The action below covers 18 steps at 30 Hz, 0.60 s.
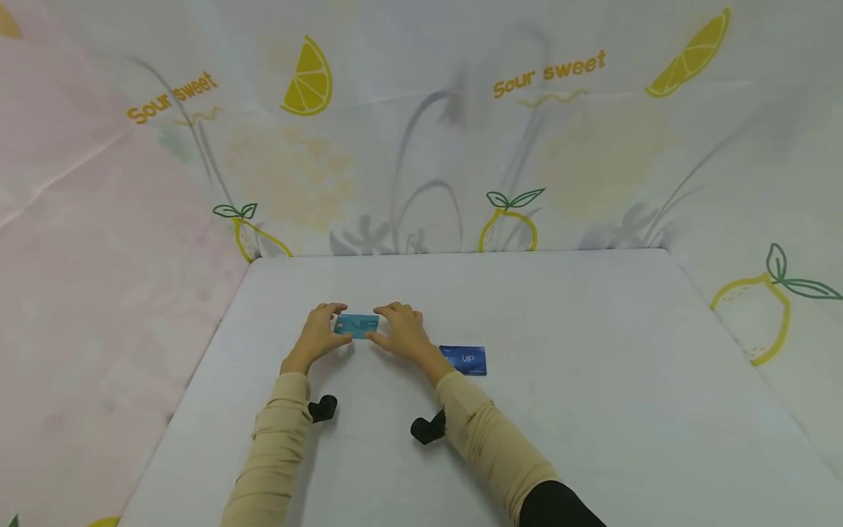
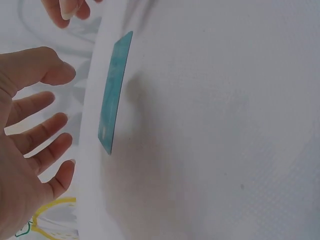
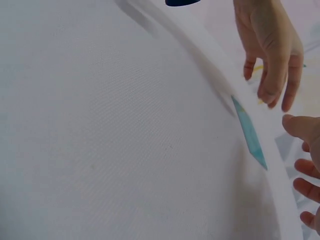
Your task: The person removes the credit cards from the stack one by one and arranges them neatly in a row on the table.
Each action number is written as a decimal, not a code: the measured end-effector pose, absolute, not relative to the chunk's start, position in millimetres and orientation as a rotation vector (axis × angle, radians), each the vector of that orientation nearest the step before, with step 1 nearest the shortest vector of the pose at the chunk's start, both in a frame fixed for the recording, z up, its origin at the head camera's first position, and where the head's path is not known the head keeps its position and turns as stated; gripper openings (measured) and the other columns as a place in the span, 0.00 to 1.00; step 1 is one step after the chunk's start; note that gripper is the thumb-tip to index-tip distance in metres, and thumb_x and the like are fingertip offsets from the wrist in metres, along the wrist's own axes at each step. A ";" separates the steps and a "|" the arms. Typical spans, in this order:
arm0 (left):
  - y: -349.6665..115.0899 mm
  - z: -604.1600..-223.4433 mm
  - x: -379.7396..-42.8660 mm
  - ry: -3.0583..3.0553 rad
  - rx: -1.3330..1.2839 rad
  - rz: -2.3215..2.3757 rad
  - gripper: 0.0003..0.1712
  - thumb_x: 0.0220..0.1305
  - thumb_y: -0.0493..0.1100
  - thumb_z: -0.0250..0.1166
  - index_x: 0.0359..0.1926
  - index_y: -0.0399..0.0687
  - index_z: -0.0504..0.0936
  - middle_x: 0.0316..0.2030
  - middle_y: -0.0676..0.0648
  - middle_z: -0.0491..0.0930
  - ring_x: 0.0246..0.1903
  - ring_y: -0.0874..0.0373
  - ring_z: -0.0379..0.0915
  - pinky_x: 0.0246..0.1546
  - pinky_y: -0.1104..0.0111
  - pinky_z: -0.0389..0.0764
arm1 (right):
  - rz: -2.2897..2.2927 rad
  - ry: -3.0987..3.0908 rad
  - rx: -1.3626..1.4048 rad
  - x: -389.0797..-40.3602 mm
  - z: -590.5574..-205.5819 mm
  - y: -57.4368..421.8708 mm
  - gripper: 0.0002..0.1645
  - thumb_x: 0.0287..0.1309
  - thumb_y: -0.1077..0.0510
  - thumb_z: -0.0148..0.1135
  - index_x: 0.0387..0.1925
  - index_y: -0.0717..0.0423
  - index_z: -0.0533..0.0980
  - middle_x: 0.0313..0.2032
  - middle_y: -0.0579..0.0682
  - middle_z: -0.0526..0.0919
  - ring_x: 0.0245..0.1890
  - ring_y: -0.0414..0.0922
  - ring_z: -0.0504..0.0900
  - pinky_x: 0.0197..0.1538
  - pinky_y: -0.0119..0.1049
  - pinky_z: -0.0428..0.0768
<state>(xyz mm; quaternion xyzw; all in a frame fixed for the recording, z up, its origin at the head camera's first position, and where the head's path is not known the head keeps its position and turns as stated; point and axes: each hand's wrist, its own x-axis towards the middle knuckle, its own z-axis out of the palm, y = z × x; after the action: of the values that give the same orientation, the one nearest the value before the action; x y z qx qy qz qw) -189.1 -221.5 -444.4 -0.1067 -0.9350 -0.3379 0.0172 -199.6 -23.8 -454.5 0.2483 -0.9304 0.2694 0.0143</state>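
Beige sleeves (image 1: 266, 454) rise from the bottom of the head frame, with small black pieces (image 1: 323, 408) jutting out by the wrists. Farther up, just right of centre, a dark blue card (image 1: 467, 360) marked VIP lies on the white surface (image 1: 626, 380), its left end partly behind the right forearm. Beyond it, left of centre, the left hand (image 1: 319, 337) and right hand (image 1: 405, 333) bracket a teal card (image 1: 358, 327), which appears to lie flat. Both wrist views show the fingers parted and loosely bent, apart from the card and gripping nothing. For so thin a thing, the better way is probably to meet both short edges evenly, thumbs on the near corners, and nudge lightly; pressing one end harder could twist it askew. Keeping the right forearm raised should spare the blue card a knock. Behind everything hangs a lemon-print backdrop (image 1: 395, 146).
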 end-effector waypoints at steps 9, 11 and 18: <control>-210.0 -440.2 -184.8 -2.821 -0.422 -1.046 0.31 0.47 0.33 0.67 0.55 0.26 0.71 0.49 0.27 0.72 0.49 0.34 0.68 0.49 0.45 0.70 | 0.874 -2.826 0.760 -186.9 -445.8 -13.3 0.30 0.57 0.43 0.62 0.57 0.54 0.74 0.52 0.53 0.77 0.52 0.52 0.73 0.50 0.51 0.67; -206.9 -438.7 -183.6 -2.809 -0.433 -1.052 0.31 0.47 0.32 0.67 0.55 0.26 0.72 0.49 0.27 0.72 0.49 0.34 0.68 0.48 0.46 0.71 | 0.865 -2.818 0.754 -184.8 -444.5 -11.3 0.30 0.57 0.43 0.62 0.56 0.54 0.74 0.52 0.53 0.77 0.52 0.51 0.73 0.50 0.51 0.67; -195.2 -433.2 -177.1 -2.818 -0.430 -1.092 0.31 0.47 0.33 0.66 0.55 0.27 0.72 0.50 0.28 0.72 0.52 0.34 0.66 0.50 0.45 0.70 | 0.883 -2.774 0.729 -177.8 -440.2 -2.6 0.28 0.56 0.44 0.63 0.54 0.55 0.76 0.49 0.52 0.79 0.49 0.50 0.74 0.48 0.49 0.66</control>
<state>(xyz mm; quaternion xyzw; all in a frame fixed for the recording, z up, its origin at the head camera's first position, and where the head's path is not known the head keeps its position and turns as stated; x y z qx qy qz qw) -177.1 -195.2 -433.2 -0.1408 -0.9222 -0.3573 0.0445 -177.8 -2.6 -440.2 0.2422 -0.9221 0.2936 0.0703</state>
